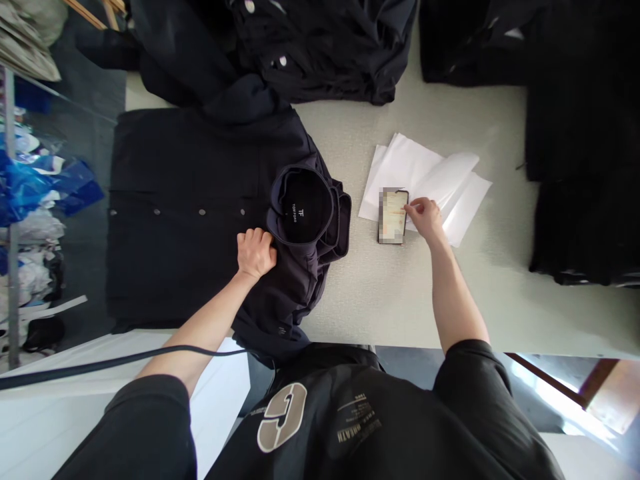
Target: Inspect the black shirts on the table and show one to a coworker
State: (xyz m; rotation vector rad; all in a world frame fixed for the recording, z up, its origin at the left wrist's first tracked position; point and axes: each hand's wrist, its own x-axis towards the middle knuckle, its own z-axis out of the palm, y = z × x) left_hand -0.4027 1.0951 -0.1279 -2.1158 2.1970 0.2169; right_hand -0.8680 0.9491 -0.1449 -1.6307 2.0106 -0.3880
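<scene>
A dark navy jacket lies front up on the table, its round collar standing up around a black inner label. Just below the collar, my left hand is closed, with curled fingers on the cloth beside the row of buttons. To the right of the jacket is a phone with a lit, partly blurred screen, lying over the lower edge of some white paper sheets. My right hand has its fingertips pinched at the phone's right edge, over the paper.
More dark garments are piled on the table at the back and at the right. A dark cable crosses by my left forearm. Blue and clear plastic bags lie beyond the table's left end.
</scene>
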